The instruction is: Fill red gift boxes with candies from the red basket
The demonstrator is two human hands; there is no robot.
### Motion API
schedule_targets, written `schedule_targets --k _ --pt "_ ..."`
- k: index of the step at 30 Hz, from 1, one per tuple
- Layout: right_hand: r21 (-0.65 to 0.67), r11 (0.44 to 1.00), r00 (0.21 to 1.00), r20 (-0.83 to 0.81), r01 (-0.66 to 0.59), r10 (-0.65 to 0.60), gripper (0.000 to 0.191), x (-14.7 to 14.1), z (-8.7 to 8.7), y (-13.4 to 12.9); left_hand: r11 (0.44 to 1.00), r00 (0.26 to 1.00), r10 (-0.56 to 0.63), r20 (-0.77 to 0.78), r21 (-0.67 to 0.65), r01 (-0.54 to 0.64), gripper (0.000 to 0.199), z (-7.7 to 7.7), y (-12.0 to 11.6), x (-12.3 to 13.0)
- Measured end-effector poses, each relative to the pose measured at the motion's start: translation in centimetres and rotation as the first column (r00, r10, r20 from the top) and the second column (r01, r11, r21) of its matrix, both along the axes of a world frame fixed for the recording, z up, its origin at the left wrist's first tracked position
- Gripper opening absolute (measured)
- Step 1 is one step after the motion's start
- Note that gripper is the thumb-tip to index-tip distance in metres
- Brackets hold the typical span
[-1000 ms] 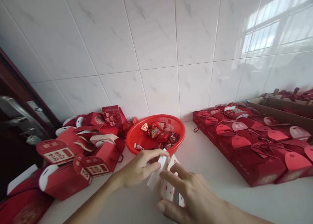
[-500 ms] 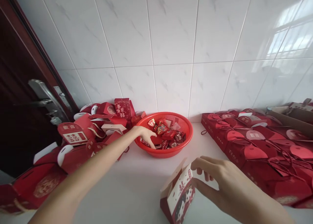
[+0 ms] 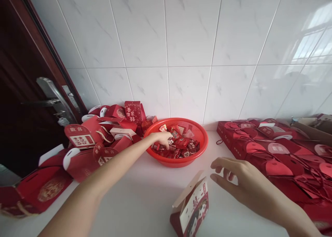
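My left hand (image 3: pixel 163 139) reaches into a red plastic basket (image 3: pixel 176 163), over small wrapped candies (image 3: pixel 183 142). Its thumb and forefinger show apart and point down; the other fingertips are partly hidden, and I see nothing lifted in them. In front of me a small white and dark red gift box (image 3: pixel 195 204) with printed figures stands on the table, its top flaps open. My right hand (image 3: pixel 230 174) hovers just right of this box without touching it, thumb and fingers apart and bent, holding nothing.
Open red gift boxes (image 3: pixel 85 136) are heaped at the left, near a dark door (image 3: pixel 31 57) with a metal handle. Rows of closed red boxes (image 3: pixel 269 150) with cords fill the right side, a cardboard box (image 3: pixel 311 126) behind them. A tiled wall (image 3: pixel 189 92) backs the white table (image 3: pixel 135 199).
My left hand has moved a little up and right, deeper among the candies. My right hand has come away from the gift box's flap. The view has shifted slightly.
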State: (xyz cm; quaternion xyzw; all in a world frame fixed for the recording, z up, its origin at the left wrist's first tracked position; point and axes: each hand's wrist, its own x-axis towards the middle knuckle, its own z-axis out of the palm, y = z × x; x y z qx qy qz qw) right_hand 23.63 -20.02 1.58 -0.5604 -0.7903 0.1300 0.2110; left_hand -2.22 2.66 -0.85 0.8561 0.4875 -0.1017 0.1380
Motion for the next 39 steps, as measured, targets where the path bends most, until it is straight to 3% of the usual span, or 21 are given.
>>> schedule_targets --k 6,10,14,16,20,30,36,39 --pt "-0.033 0.999 1.000 -0.008 0.030 -0.030 0.029 0.4 -0.5 1.3 0.997 0.997 0.028 0.073 0.076 -0.033 0.059 1.0 1.4 -1.7" --pt "-0.032 0.998 0.999 -0.001 0.046 -0.047 0.029 0.6 -0.8 1.9 0.998 0.999 0.047 -0.004 0.032 -0.046 0.052 1.2 0.8 -1.9" --pt "-0.030 0.999 0.999 -0.014 0.036 -0.036 0.029 0.4 -0.9 2.3 0.978 0.988 0.042 -0.145 -0.197 -0.071 0.037 -0.6 -1.2 -0.4" --pt "-0.023 0.999 0.999 -0.020 0.035 -0.035 0.028 0.2 -0.9 2.4 0.980 0.988 0.053 -0.143 -0.181 -0.079 0.031 -1.8 -2.0 0.7" --pt "-0.028 0.998 0.999 -0.012 0.048 -0.048 0.027 0.2 -0.8 2.4 0.993 0.996 0.068 -0.060 -0.087 -0.073 0.020 -2.9 -2.1 1.5" --pt "0.012 0.999 0.998 -0.034 0.050 -0.050 0.026 0.5 -0.6 2.4 0.993 0.965 0.075 0.252 0.069 -0.096 0.046 0.0 0.7 -0.7" --pt "0.017 0.999 0.998 -0.049 0.041 -0.041 0.025 0.6 -0.6 2.6 0.988 0.869 0.153 0.471 -0.043 -0.151 0.040 0.6 1.3 -1.1" --pt "0.017 0.999 0.996 -0.079 0.029 -0.027 0.025 0.7 -0.8 2.9 0.981 0.844 0.191 0.502 -0.113 -0.155 0.033 0.8 1.4 -0.9"
